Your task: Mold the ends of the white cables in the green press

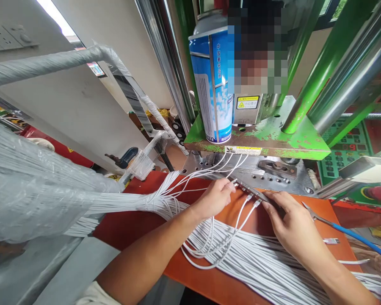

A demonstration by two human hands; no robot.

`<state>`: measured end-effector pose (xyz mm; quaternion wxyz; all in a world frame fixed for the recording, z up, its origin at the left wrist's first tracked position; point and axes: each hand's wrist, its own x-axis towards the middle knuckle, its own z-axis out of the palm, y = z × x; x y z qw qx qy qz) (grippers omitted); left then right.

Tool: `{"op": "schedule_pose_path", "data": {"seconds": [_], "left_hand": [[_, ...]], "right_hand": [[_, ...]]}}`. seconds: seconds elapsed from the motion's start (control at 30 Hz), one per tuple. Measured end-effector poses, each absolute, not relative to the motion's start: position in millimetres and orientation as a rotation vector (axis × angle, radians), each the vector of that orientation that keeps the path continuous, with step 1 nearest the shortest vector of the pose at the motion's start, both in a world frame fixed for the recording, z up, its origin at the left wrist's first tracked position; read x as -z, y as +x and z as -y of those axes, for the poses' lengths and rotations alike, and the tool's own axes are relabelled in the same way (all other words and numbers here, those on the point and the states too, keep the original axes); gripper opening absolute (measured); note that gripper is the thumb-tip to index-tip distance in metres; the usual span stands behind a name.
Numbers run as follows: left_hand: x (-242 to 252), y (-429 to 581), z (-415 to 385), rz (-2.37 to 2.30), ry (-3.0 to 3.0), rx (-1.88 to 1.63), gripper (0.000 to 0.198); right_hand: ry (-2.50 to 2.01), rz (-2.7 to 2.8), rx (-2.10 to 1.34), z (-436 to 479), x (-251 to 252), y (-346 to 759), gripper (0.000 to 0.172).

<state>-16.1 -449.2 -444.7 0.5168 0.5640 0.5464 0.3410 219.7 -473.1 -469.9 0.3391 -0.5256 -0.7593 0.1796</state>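
Observation:
My left hand (216, 198) pinches a small white cable plug (234, 181) at the left end of a dark slotted metal bar (249, 190). Gripping the bar's right end is my right hand (288, 218), thumb below and fingers over the top. Two white plugs (252, 200) sit along the bar's near edge, their cables looping down toward me. Under both hands, a thick bundle of white cables (241, 250) lies across the orange-brown table (184, 269). Several thin cables (209, 171) run from the bundle into the press above.
A green press plate (257, 142) carries a blue spray can (214, 84) close above my hands. Blue-handled pliers (343, 228) and a loose plug (332, 241) lie at right. Plastic-wrapped cables (44, 182) hang at left. A control panel (349, 146) stands behind.

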Motion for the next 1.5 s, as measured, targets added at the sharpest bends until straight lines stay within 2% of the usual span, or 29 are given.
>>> {"op": "schedule_pose_path", "data": {"seconds": [0.1,0.23,0.97,1.1,1.5], "left_hand": [[451,-12,452,-1.216,1.200,-0.676,0.021],[447,-10,453,-1.226,1.206,-0.664,0.017],[444,-2,449,-1.291,1.173,-0.675,0.023],[438,-17,444,-1.178,1.267,-0.589,0.026],[441,-28,443,-1.461,1.739,-0.553,0.044]], "right_hand": [[-1.368,1.978,-0.480,473,469,220,0.026],[-1.375,1.975,-0.488,474,469,220,0.026],[-1.195,2.083,-0.480,480,465,214,0.022],[-1.306,2.013,-0.428,474,473,217,0.022],[-1.308,2.032,-0.402,475,472,221,0.022]]}}
